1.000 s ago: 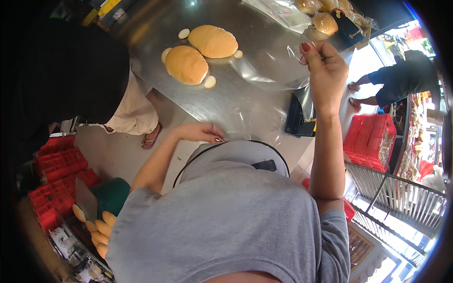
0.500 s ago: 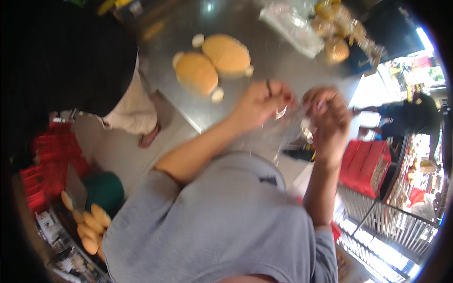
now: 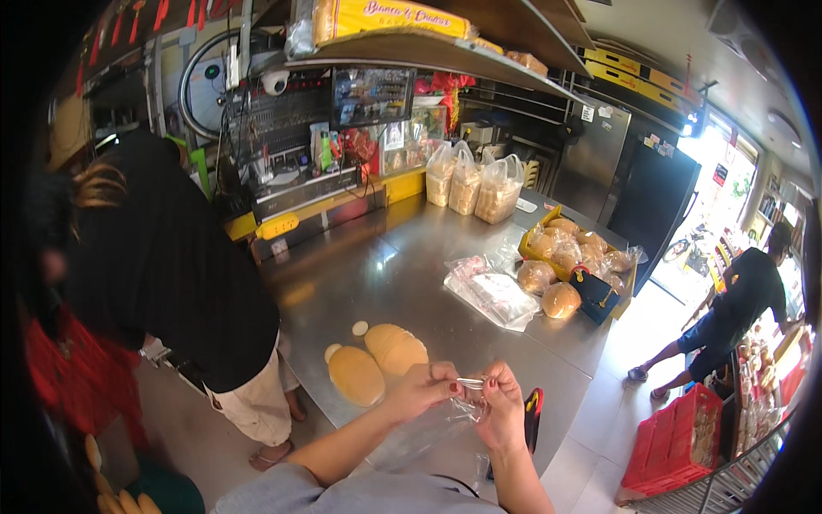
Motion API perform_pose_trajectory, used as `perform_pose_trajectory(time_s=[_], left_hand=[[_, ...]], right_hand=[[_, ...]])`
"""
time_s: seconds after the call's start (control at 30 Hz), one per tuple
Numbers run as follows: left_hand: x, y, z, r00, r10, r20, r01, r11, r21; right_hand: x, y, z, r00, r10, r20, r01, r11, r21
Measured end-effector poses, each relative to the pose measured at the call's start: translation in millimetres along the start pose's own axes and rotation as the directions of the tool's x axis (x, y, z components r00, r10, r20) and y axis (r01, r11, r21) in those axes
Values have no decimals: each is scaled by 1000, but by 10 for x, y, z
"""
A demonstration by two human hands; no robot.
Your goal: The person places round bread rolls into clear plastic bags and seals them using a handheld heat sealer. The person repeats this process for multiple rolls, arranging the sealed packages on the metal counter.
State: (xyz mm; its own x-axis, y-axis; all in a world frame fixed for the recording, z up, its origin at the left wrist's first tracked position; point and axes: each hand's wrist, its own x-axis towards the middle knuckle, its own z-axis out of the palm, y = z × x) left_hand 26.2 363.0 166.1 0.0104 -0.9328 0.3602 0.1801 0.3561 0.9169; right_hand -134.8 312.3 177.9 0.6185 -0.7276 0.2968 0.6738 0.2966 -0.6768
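Over the near edge of the steel table, my left hand [image 3: 425, 392] and my right hand [image 3: 502, 409] are close together with fingers pinched. Between them they grip a clear plastic bag [image 3: 467, 409], its upper edge drawn taut as a pale strip between thumbs and fingers. Whether anything is inside it I cannot make out. Just beyond my left hand lie two oval bread loaves: a near loaf [image 3: 357, 377] and a far loaf [image 3: 396, 346], side by side. A small whitish round piece [image 3: 360, 328] sits beside them, and another touches the near loaf.
A stack of clear plastic bags [image 3: 492, 291] lies on the steel table [image 3: 360, 274], left of a yellow crate [image 3: 527, 248] of bagged bread. Filled carrier bags [image 3: 467, 184] stand at the back. One person [image 3: 171, 274] is close on the left; another [image 3: 743, 300] stands beyond red crates [image 3: 672, 441].
The view has tilted up, bringing the shelves and back of the room in. My hands have come closer together, the bag's edge now stretched between them. The person at left still stands there.
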Motion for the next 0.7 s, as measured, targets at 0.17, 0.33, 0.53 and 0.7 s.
perform_pose_trajectory(time_s=[0.17,0.33,0.53,0.7], left_hand=[[37,-66,142,973,-86,216,153,936,-317],[-272,-59,204,709,-432,558,551,832,-57],[-486,-300,-538,945,-293,146,315,936,-160],[-1088,-1311,-536,817,-577,2,573,811,-115]], right_hand=[[-218,162,-212,988,-93,-120,44,930,-364],[-77,-359,-183,945,-178,-275,149,981,-124],[-111,-492,-421,990,-112,-79,95,976,-194],[-826,381,-931,958,206,-202,-245,211,-946]])
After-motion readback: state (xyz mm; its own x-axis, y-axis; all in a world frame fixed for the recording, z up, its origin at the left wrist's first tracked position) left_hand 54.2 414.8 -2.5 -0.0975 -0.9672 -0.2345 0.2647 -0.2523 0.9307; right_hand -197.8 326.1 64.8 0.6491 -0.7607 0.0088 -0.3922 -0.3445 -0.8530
